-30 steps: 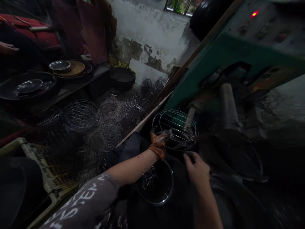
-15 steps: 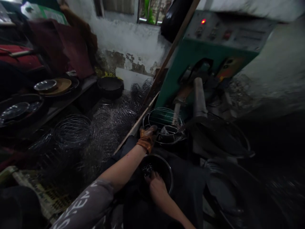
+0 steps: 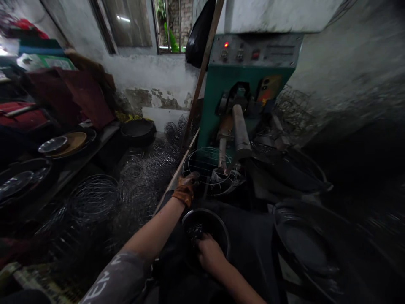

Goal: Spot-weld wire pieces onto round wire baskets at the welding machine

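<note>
My left hand (image 3: 187, 185), in a worn orange-brown glove, is closed on the near left edge of a round wire rack (image 3: 202, 157). The rack has two wire rings with straight bars across, and its far side lies at the electrodes of a green spot welding machine (image 3: 211, 97). Below it, a dark round bowl (image 3: 225, 230) rests on my lap. My bare right hand (image 3: 211, 253) reaches into the bowl, its fingers curled at a heap of small shiny metal pieces (image 3: 195, 231). The fingertips are hidden among the pieces, whose kind is too dark to tell.
Piles of round wire racks (image 3: 95, 194) cover the floor on my left. A bench (image 3: 76, 169) with pans stands beyond them. A wooden post (image 3: 199, 88) leans beside the machine. Large dark round pans (image 3: 303, 240) lie at my right.
The camera view has turned right and up, so the machine appears farther left. My left hand keeps hold of the wire rack; my right hand stays in the bowl.
</note>
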Demonstrator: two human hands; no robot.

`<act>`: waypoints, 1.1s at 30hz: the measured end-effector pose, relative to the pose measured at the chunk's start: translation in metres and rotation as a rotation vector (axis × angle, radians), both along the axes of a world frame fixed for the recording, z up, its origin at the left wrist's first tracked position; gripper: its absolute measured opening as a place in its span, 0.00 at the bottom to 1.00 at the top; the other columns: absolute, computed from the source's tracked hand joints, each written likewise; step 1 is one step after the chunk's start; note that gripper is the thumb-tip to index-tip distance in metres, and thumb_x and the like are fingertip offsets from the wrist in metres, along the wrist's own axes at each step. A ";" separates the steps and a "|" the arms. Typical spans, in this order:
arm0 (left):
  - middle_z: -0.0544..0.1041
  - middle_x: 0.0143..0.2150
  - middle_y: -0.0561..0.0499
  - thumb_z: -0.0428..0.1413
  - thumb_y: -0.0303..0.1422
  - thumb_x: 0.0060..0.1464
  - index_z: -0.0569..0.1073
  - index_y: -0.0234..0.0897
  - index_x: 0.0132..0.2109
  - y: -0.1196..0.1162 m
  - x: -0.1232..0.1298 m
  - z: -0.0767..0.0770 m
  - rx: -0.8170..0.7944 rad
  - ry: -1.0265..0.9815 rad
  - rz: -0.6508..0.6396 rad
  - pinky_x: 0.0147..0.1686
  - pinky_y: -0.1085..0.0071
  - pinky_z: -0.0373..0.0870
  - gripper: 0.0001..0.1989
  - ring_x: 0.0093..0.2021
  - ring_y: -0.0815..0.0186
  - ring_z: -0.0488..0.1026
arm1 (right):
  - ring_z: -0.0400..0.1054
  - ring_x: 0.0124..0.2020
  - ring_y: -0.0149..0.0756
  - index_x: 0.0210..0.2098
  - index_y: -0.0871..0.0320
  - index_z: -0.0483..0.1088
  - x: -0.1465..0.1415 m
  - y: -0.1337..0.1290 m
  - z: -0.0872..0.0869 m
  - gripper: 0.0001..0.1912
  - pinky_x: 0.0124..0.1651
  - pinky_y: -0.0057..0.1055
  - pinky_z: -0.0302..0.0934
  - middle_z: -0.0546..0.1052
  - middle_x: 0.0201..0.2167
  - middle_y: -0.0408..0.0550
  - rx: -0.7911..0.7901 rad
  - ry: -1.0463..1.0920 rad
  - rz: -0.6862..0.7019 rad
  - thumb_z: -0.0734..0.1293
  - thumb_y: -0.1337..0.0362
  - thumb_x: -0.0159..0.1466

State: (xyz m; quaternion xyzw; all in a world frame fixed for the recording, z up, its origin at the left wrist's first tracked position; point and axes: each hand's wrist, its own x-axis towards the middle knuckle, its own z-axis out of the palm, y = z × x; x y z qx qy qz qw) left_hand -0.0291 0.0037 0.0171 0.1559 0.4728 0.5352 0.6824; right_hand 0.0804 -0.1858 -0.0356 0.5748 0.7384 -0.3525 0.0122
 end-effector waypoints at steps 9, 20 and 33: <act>0.78 0.43 0.52 0.74 0.31 0.30 0.69 0.43 0.51 -0.002 0.002 0.008 0.154 0.113 0.105 0.35 0.71 0.73 0.38 0.37 0.66 0.77 | 0.74 0.29 0.40 0.32 0.56 0.74 0.060 0.017 0.032 0.13 0.33 0.34 0.72 0.78 0.26 0.45 -0.037 0.786 -0.583 0.71 0.52 0.58; 0.78 0.41 0.53 0.71 0.31 0.29 0.67 0.42 0.47 -0.005 0.011 0.018 0.077 0.120 0.110 0.35 0.68 0.73 0.35 0.35 0.66 0.76 | 0.75 0.24 0.40 0.33 0.57 0.75 0.083 0.101 0.061 0.27 0.28 0.38 0.74 0.80 0.26 0.47 0.443 0.944 -1.052 0.76 0.39 0.50; 0.79 0.41 0.50 0.71 0.33 0.33 0.68 0.41 0.48 -0.001 0.007 0.009 0.117 0.157 0.087 0.39 0.66 0.74 0.32 0.37 0.63 0.78 | 0.70 0.19 0.42 0.35 0.54 0.73 0.079 0.126 0.052 0.21 0.30 0.37 0.65 0.72 0.15 0.42 0.533 0.466 -0.920 0.61 0.44 0.57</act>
